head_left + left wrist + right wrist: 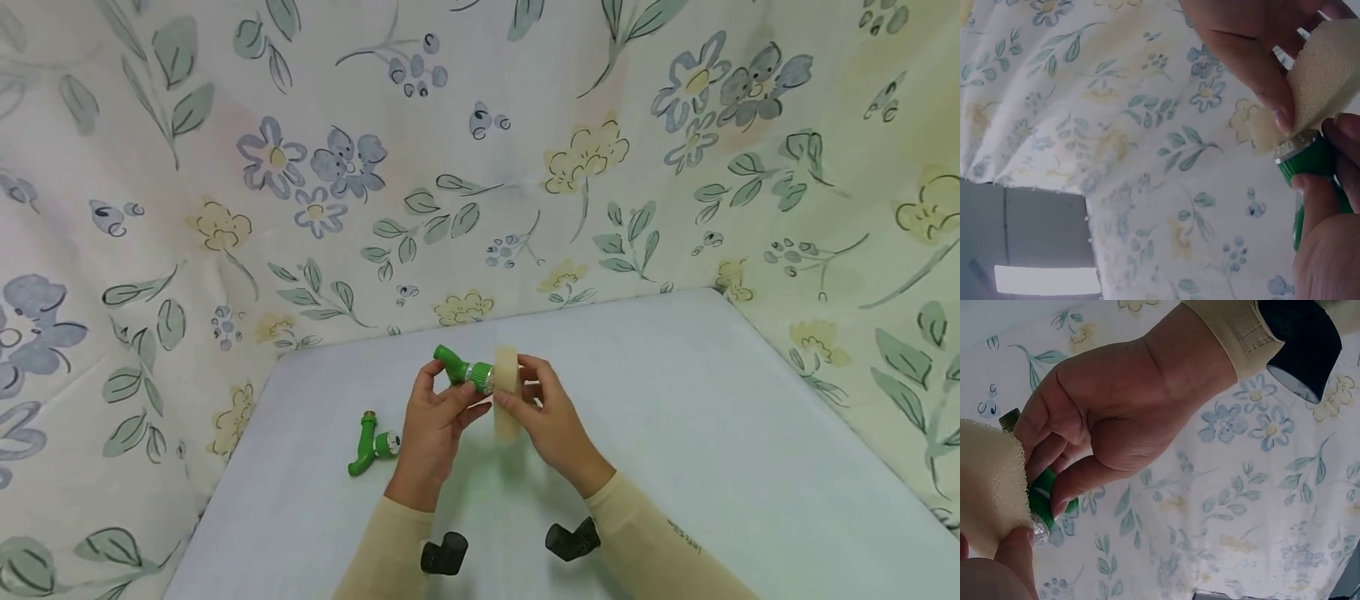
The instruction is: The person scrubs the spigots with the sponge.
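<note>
My left hand grips a green tap with thumb and fingers, its silver-ringed end toward the right. A pale yellow sponge is upright in my right hand, pinched between thumb and fingers. The sponge meets the silver end of the tap. In the left wrist view, the right thumb presses the porous sponge against the silver rim of the tap. In the right wrist view, my left hand covers much of the tap; its threaded brass inlet shows behind the fingers.
A second green tap lies on the white-covered table, left of my left hand. Behind the table hangs a floral cloth. Black camera mounts sit on both wrists, over beige sleeves.
</note>
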Demonstrator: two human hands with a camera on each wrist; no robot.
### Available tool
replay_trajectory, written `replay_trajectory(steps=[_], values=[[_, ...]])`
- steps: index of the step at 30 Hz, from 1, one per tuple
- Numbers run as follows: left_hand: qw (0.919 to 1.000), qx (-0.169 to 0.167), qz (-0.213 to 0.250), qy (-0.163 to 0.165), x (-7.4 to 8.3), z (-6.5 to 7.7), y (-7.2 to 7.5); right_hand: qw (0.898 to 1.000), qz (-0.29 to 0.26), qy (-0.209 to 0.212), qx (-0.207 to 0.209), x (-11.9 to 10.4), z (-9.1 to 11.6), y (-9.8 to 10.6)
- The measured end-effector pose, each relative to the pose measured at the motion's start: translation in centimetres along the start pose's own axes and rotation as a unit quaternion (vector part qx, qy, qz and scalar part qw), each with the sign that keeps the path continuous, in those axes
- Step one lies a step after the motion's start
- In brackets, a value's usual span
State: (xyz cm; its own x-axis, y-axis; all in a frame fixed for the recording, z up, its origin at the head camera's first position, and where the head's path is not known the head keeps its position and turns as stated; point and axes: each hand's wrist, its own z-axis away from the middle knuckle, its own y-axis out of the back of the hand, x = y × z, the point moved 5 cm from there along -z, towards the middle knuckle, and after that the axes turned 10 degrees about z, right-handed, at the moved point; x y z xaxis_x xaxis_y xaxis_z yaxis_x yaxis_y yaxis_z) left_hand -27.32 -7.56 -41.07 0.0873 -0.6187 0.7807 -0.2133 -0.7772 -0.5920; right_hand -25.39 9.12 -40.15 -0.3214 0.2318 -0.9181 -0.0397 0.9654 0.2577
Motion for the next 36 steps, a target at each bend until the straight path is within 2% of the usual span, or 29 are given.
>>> replay_trajectory(steps=[6, 10, 15, 28, 32, 36], values=[[0.9992, 0.040, -0.001, 0.008, -0.5, 0.1, 0.0, 0.999, -0.023, -0.023, -0.009, -1.9, 0.8, -0.1], [0.9977, 0.064, -0.021, 0.011, -0.7, 0.1, 0.3, 1.000, -0.028, -0.003, -0.009, -0.8, 0.6, -0.4], [0.9959, 0.079, -0.039, 0.020, -0.7, 0.1, 0.6, 0.999, -0.021, 0.034, -0.018, 0.3, 0.2, -0.7], [0.9975, 0.063, -0.024, 0.023, -0.8, 0.0, 0.7, 0.999, -0.010, 0.043, -0.006, 0.9, -0.3, -0.4], [0.9990, 0.039, -0.005, 0.023, -0.7, -0.1, 0.4, 1.000, 0.003, 0.023, 0.005, 1.5, -0.5, -0.1], [0.9997, 0.011, 0.011, 0.020, -0.5, 0.0, 0.1, 1.000, 0.009, -0.019, 0.006, 2.3, -0.5, 0.1]])
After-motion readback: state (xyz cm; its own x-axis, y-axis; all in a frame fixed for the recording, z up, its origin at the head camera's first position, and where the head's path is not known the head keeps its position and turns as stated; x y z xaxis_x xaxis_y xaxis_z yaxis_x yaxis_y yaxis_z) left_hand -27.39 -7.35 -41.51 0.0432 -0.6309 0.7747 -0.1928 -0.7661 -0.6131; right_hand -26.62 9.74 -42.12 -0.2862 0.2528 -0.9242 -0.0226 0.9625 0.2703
